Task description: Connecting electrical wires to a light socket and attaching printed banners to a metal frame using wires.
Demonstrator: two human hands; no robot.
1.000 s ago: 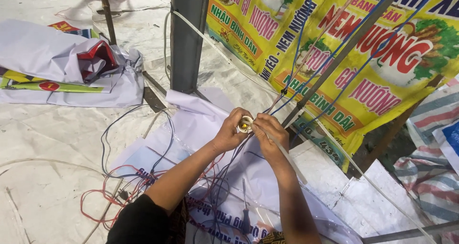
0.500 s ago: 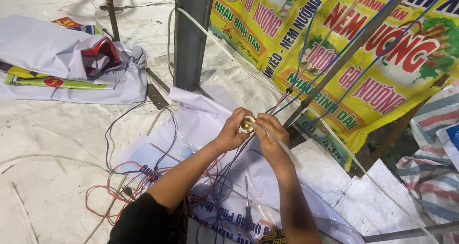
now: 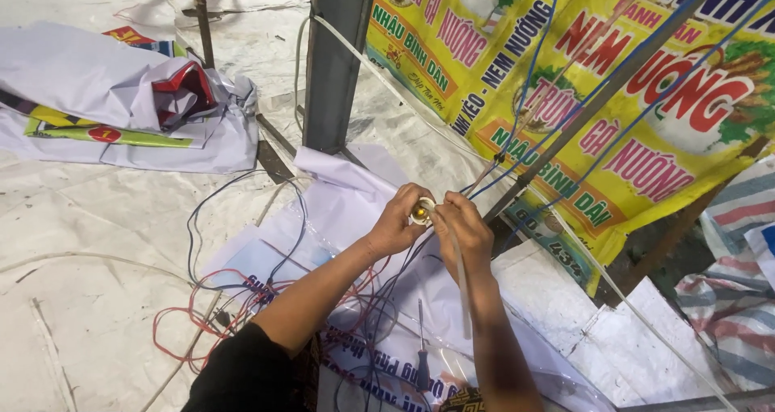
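My left hand (image 3: 398, 221) and my right hand (image 3: 462, 228) meet around a small white lamp socket (image 3: 421, 212) with a brass inside. Both hands pinch it from either side. Blue wires (image 3: 539, 120) run from the socket up to the right, along a slanted grey metal bar (image 3: 607, 89). A clear plastic tube (image 3: 461, 281) hangs from under my right hand. More red and blue wires (image 3: 211, 299) lie tangled on the floor below my left forearm. A screwdriver (image 3: 421, 355) lies between my forearms.
A grey steel post (image 3: 337, 61) stands just beyond my hands. A yellow printed banner (image 3: 581, 73) hangs at the right. Crumpled white banners (image 3: 97, 97) lie at the left on the white tarp floor (image 3: 73, 331). Striped fabric (image 3: 739, 299) is at the far right.
My hands stay on the socket and have hardly shifted; the fingers work around it slightly. The view has drifted a little.
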